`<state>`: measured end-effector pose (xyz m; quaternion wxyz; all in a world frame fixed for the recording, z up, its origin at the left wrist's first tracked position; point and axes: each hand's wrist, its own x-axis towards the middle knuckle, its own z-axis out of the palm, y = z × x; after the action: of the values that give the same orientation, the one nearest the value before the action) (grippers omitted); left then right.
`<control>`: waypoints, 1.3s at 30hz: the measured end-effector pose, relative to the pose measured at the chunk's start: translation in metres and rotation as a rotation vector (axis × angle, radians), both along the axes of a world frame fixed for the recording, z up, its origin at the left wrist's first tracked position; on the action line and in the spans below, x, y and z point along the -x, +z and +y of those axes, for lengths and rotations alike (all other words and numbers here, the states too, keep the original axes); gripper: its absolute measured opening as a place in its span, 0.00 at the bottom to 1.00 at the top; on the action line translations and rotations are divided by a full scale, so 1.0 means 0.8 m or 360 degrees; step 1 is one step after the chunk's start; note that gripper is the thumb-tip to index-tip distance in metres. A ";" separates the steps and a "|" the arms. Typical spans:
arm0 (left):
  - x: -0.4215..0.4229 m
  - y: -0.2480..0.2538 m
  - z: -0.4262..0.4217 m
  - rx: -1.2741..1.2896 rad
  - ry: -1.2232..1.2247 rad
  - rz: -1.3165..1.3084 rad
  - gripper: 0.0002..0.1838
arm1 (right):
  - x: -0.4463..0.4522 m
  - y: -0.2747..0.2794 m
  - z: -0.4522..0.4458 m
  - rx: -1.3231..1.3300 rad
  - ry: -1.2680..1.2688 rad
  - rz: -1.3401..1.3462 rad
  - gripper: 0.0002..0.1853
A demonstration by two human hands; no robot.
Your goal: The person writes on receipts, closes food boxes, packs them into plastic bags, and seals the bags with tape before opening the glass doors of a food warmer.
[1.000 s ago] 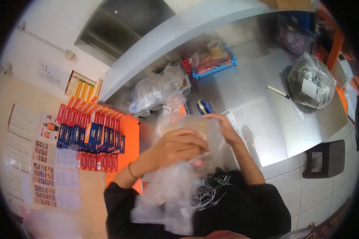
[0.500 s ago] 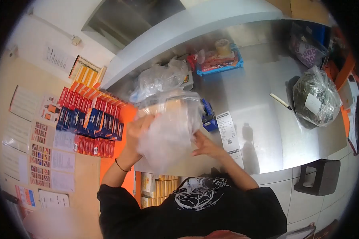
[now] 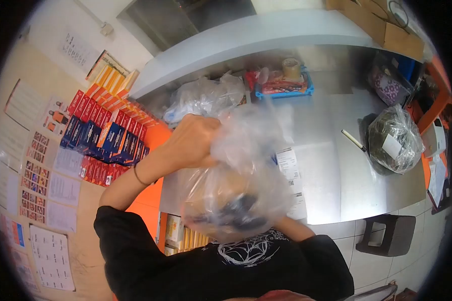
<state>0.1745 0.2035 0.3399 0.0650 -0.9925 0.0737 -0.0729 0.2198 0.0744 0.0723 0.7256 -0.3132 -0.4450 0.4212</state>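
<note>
A clear plastic bag (image 3: 236, 185) hangs in front of my chest, with something tan and something dark inside that I cannot name. My left hand (image 3: 196, 140) is closed around the gathered upper part of the bag. Only the forearm on the right side shows; my right hand is hidden behind the bag, so its fingers cannot be seen. Partly covered by the bag, a printed receipt-like paper (image 3: 288, 168) lies on the metal counter.
The steel counter (image 3: 331, 200) carries a marker pen (image 3: 353, 140), a wrapped bag with a white label (image 3: 394, 145), a blue basket (image 3: 284, 94) with a tape roll, and a heap of plastic bags (image 3: 206, 95). Small boxes (image 3: 108, 130) are stacked left. A dark stool (image 3: 386, 236) stands right.
My left hand has risen and now grips the top of the bag, which has swung lower and shows its contents. My right hand, visible before with fingers apart, has gone behind the bag.
</note>
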 end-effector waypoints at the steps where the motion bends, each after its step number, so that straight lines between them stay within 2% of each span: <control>1: 0.010 -0.014 0.014 -0.0002 0.0000 -0.0013 0.18 | 0.010 0.001 0.002 0.0011 -0.0048 -0.0082 0.40; 2: 0.023 -0.028 0.029 0.0114 0.0022 -0.0299 0.17 | 0.020 0.003 0.001 0.0036 -0.0085 -0.0115 0.39; 4: 0.054 -0.054 0.045 0.0237 0.0034 -0.0580 0.17 | 0.026 0.002 0.002 0.0105 -0.0035 0.0134 0.38; 6: 0.098 -0.090 0.038 0.0146 -0.0107 -0.0343 0.13 | 0.018 0.000 0.002 0.0161 0.0098 0.0661 0.37; 8: 0.108 -0.083 0.019 -0.0195 -0.0501 -0.0437 0.13 | 0.005 0.000 -0.004 0.0166 0.0205 0.1254 0.36; 9: 0.099 -0.062 -0.004 -0.0498 -0.0813 -0.0630 0.15 | 0.000 0.003 -0.004 0.0162 0.0216 0.1395 0.36; 10: 0.102 -0.062 -0.002 -0.0492 -0.0790 -0.0655 0.15 | -0.001 0.006 -0.002 0.0162 0.0212 0.1481 0.35; 11: 0.105 -0.062 0.004 -0.0505 -0.0957 -0.0689 0.14 | -0.001 0.009 0.004 0.0176 0.0202 0.1457 0.35; 12: 0.105 -0.062 0.010 -0.0519 -0.1131 -0.0726 0.13 | 0.001 0.014 0.012 0.0200 0.0191 0.1378 0.34; 13: 0.099 -0.063 0.017 -0.0510 -0.1124 -0.0757 0.13 | 0.004 0.016 0.025 0.0249 0.0180 0.1197 0.32; 15: 0.088 -0.063 0.036 0.0220 -0.1214 -0.0607 0.13 | 0.008 0.016 0.054 0.0363 0.0154 0.0673 0.27; 16: 0.094 -0.076 0.054 0.0229 -0.1220 -0.0637 0.13 | 0.006 0.012 0.076 0.0383 0.0218 0.0396 0.26; 17: 0.100 -0.101 0.078 0.0523 -0.1086 -0.0517 0.12 | 0.005 0.011 0.099 0.0383 0.0272 0.0114 0.24; 18: 0.106 -0.126 0.100 0.0815 -0.0950 -0.0391 0.12 | 0.007 0.011 0.109 0.0651 0.0453 0.0076 0.22; 19: 0.114 -0.148 0.120 0.0825 -0.0964 -0.0418 0.12 | 0.007 0.022 0.125 0.0918 0.0629 0.0041 0.20; 20: 0.125 -0.171 0.138 0.0964 -0.0814 -0.0396 0.14 | 0.000 0.026 0.152 0.0533 0.0396 -0.0436 0.15; 21: 0.136 -0.195 0.152 0.1104 -0.0663 -0.0365 0.16 | -0.015 0.046 0.169 0.0716 0.0281 -0.0565 0.12; 22: 0.146 -0.222 0.156 0.1180 -0.0578 -0.0364 0.18 | -0.043 0.031 0.195 0.0749 0.0219 -0.0449 0.11; 23: 0.155 -0.253 0.154 0.1255 -0.0492 -0.0361 0.20 | -0.075 0.010 0.224 0.0766 -0.0008 -0.0513 0.11; 24: 0.163 -0.293 0.153 0.1126 -0.0489 -0.0417 0.22 | -0.108 0.002 0.251 0.0894 -0.0269 -0.0579 0.11; 26: 0.171 -0.351 0.142 0.1035 -0.0485 -0.0485 0.23 | -0.180 -0.034 0.313 0.0963 -0.0867 -0.1329 0.10; 28: 0.167 -0.383 0.135 0.1096 -0.0241 -0.0466 0.24 | -0.225 -0.053 0.373 0.1364 -0.0794 -0.1441 0.10; 30: 0.164 -0.414 0.128 0.1253 -0.0153 -0.0541 0.25 | -0.240 -0.047 0.442 0.1679 -0.0372 -0.1999 0.15; 32: 0.156 -0.424 0.129 0.1413 -0.0067 -0.0600 0.25 | -0.249 -0.049 0.505 0.1543 -0.0164 -0.2144 0.24; 34: 0.152 -0.403 0.127 0.1551 -0.0120 -0.0280 0.28 | -0.234 -0.047 0.549 0.1240 -0.0184 -0.1258 0.28; 35: 0.147 -0.393 0.129 0.1571 -0.0131 -0.0277 0.28 | -0.214 -0.031 0.559 0.1263 -0.0189 -0.1258 0.28; 36: 0.141 -0.383 0.132 0.1506 -0.0100 0.0014 0.30 | -0.187 0.001 0.564 0.1126 0.0078 -0.1195 0.27; 37: 0.136 -0.380 0.137 0.1430 -0.0071 0.0300 0.31 | -0.187 0.002 0.569 0.1063 0.0206 -0.1162 0.27; 39: 0.135 -0.404 0.137 0.1465 -0.0105 0.0207 0.31 | -0.206 -0.022 0.589 0.1062 0.0414 -0.1041 0.24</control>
<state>0.0665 0.3131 0.0167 -0.3893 -0.9177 0.0691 -0.0378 0.3846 0.5453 0.0545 0.3491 -0.5866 -0.5258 0.5076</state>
